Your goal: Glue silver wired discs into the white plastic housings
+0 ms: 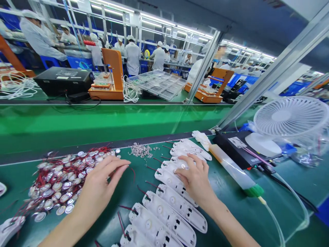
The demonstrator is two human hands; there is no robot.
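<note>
My left hand [99, 187] lies on the green mat with its fingers stretched out, the tips next to a heap of small round silver discs with red wires [60, 178]. My right hand [195, 176] rests palm down, fingers spread, on a row of long white plastic housings [169, 206] laid side by side; its fingertips touch one housing near the row's far end. Thin red wires stick out beside the housings. Neither hand grips anything.
A small pile of tiny metal parts [141, 150] lies past the hands. To the right lie a glue syringe [231, 168] with a hose, a black box [238, 149] and a white desk fan [290, 118]. A green conveyor [102, 121] runs behind; several workers in white stand beyond.
</note>
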